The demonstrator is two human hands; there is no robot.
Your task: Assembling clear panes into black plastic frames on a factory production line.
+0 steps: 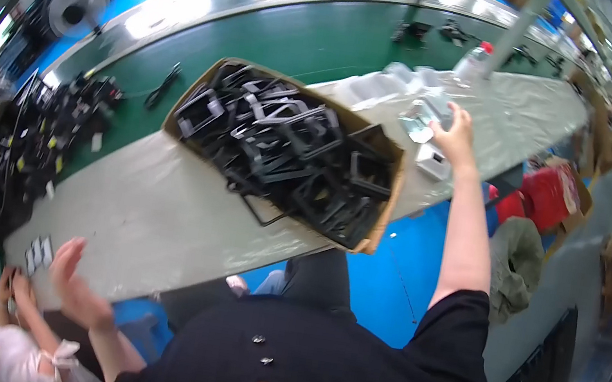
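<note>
At the far right of the table my right hand (454, 138) reaches out, its fingers closed on a clear plastic tray-like piece (416, 124). Just below that hand lies a small white box (433, 162) with a dark spot on its side. Beyond it, several translucent plastic trays (385, 84) are bunched together. My left hand (79, 290) is raised over the table's near left edge, slightly blurred, fingers stretched out and holding nothing. Between my hands sits a cardboard box (376, 237) heaped with black plastic frames (276, 127). One frame pokes out over its near side.
A covered table (120, 218) runs diagonally before me, alongside a green conveyor surface (258, 37). A red-capped bottle (470, 61) stands by a post. Black parts (38, 127) pile up at left. A co-worker's hands (19, 286) are at lower left. Red items (547, 191) sit right.
</note>
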